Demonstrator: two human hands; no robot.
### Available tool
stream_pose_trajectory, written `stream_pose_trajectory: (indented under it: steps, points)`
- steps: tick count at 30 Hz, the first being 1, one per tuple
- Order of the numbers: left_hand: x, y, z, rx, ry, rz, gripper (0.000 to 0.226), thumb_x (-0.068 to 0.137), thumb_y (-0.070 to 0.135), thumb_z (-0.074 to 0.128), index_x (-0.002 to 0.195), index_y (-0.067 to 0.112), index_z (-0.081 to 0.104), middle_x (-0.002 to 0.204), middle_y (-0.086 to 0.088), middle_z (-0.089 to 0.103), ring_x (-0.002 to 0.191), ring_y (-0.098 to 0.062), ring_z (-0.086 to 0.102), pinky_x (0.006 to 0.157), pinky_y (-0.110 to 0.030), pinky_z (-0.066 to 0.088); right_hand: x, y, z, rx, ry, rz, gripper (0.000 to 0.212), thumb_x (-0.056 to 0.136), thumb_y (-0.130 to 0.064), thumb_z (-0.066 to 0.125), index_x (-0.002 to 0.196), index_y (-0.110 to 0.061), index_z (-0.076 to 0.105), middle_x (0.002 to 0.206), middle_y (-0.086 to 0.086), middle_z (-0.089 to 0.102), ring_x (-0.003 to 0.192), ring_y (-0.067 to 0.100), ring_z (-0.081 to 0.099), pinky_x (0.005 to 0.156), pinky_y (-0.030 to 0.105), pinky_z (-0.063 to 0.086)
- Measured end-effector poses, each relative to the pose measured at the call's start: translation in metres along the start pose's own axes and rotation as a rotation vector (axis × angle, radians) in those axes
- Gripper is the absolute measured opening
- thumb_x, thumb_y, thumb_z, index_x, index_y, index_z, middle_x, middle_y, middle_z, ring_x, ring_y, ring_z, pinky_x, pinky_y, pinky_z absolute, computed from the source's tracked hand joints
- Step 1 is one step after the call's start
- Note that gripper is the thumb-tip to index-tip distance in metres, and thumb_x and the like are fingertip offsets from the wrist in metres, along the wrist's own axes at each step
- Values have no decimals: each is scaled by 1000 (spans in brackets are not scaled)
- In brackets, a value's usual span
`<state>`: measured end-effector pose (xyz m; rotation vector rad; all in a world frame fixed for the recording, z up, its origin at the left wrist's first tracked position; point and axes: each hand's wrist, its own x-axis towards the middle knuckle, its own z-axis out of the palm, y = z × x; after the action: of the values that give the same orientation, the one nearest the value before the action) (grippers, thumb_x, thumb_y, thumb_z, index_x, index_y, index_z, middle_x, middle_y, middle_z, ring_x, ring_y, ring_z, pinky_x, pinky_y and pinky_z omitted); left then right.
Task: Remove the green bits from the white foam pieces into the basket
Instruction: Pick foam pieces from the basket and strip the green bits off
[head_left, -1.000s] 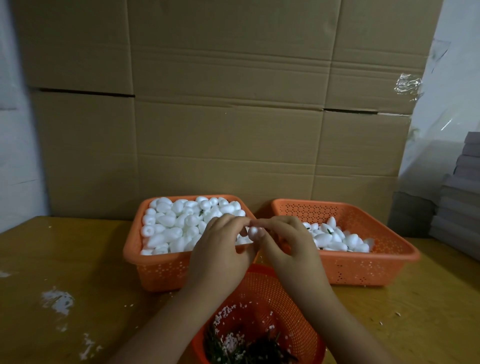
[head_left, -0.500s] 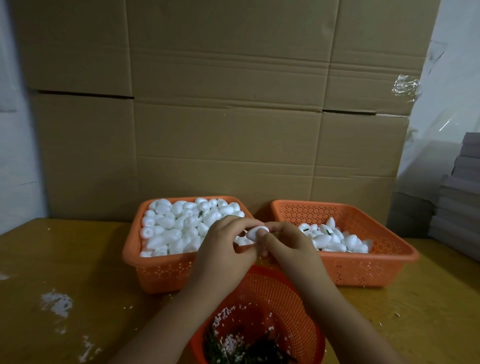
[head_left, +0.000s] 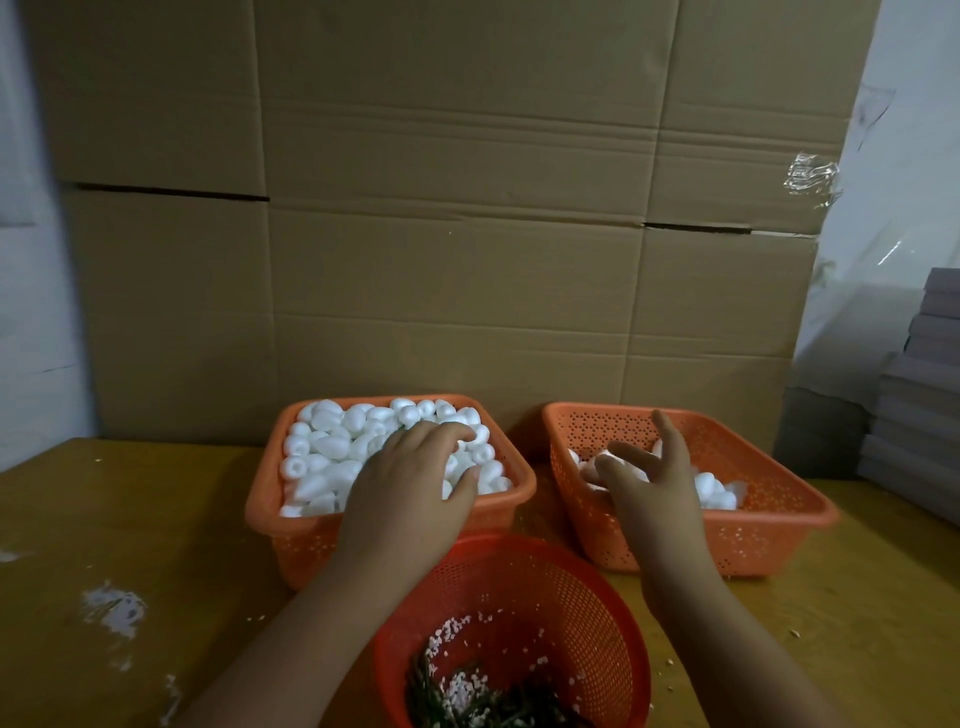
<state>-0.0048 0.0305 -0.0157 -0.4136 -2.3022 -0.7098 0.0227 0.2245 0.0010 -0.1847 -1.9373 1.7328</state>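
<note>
Green bits: dark green stems (head_left: 470, 701) lie in a heap at the bottom of the round red basket (head_left: 587, 592), mixed with small white and pinkish foam crumbs (head_left: 452, 631).
Round red basket: nearest the person, on the table just in front of the gap between the two rectangular baskets, its far rim close to both.
Full basket: the orange rectangular basket on the left (head_left: 270, 499) is heaped to the brim with white foam pieces (head_left: 327, 447).
Left hand: the left hand (head_left: 410, 483) lies palm-down on that heap, fingers bent into the foam pieces; whether it grips one, I cannot tell.
Second basket: the orange rectangular basket on the right (head_left: 769, 499) holds a thin layer of white foam pieces (head_left: 714, 491), mostly along its near left side.
Right hand: the right hand (head_left: 657, 483) hovers over this basket's near left part, fingers spread and loose, nothing clasped in it.
Table: a yellowish wooden table (head_left: 104, 519) carries all three baskets, with white smears (head_left: 111, 608) on its left part.
Backdrop: stacked cardboard cartons (head_left: 467, 208) stand as a wall right behind the baskets.
Far right: a pile of flat grey boards (head_left: 919, 410) at the table's right edge.
</note>
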Motion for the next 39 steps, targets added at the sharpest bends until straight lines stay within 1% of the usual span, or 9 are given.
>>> stream_pose_trajectory:
  steps: [3, 6, 9, 13, 16, 23, 28, 34, 39]
  points:
    - [2, -11, -5, 146, -83, -69, 34, 94, 42, 53, 125, 30, 58, 128, 9, 59, 119, -13, 51, 94, -31, 43, -5, -1, 9, -156, -103, -102, 31, 92, -12, 60, 117, -30, 60, 103, -5, 68, 76, 6, 65, 60, 16, 49]
    - [4, -21, -7, 259, -204, -156, 40, 97, 52, 42, 128, 31, 57, 134, 8, 56, 123, -14, 50, 95, -33, 43, -14, 2, 16, -308, -405, -189, 16, 93, -13, 60, 99, -24, 70, 83, -5, 70, 67, 3, 63, 63, 20, 53]
    - [5, -25, -7, 307, -341, -234, 44, 97, 58, 33, 123, 34, 60, 128, 9, 59, 116, -14, 55, 89, -34, 46, -29, 3, 23, -492, -820, -267, 13, 93, -22, 62, 103, -26, 70, 96, -8, 70, 81, -3, 62, 78, 17, 52]
    - [6, -24, -9, 366, -488, -216, 50, 100, 56, 19, 99, 29, 62, 98, 7, 65, 92, -14, 60, 77, -33, 47, -45, 14, 33, -735, -1082, -467, 24, 85, -30, 69, 109, -28, 69, 119, -15, 64, 107, -5, 55, 97, 22, 46]
    - [5, -25, -9, 415, -530, -149, 48, 102, 52, 16, 116, 33, 58, 113, 7, 61, 101, -13, 57, 79, -32, 47, -49, 22, 37, -862, -1061, -488, 32, 82, -37, 70, 114, -33, 65, 135, -16, 50, 126, 5, 45, 108, 29, 37]
    - [2, -35, -7, 538, -637, 15, 50, 102, 37, 31, 149, 31, 14, 137, 0, 49, 122, -25, 48, 88, -41, 49, -50, 27, 37, -870, -1031, -426, 31, 82, -34, 70, 111, -32, 61, 124, -13, 57, 112, 6, 55, 97, 27, 46]
    - [4, -35, -4, 483, -554, -28, 40, 101, 42, 23, 131, 31, 47, 122, 4, 55, 110, -18, 46, 74, -32, 33, -52, 27, 37, -852, -1038, -373, 27, 84, -32, 68, 109, -32, 60, 122, -13, 59, 110, 7, 56, 96, 27, 47]
    - [5, -29, -3, 328, -408, -178, 37, 99, 45, 27, 82, 26, 53, 81, 8, 53, 78, -10, 53, 62, -30, 34, -54, 26, 39, -827, -1044, -368, 18, 86, -25, 67, 104, -27, 67, 118, -13, 63, 110, 4, 57, 97, 24, 45]
    - [5, -29, -9, 307, -471, -162, 31, 100, 36, 30, 95, 26, 59, 93, 7, 63, 80, -10, 57, 59, -28, 34, -54, 28, 42, -873, -1011, -363, 37, 90, -30, 65, 126, -29, 59, 133, -9, 57, 124, 8, 50, 105, 26, 38]
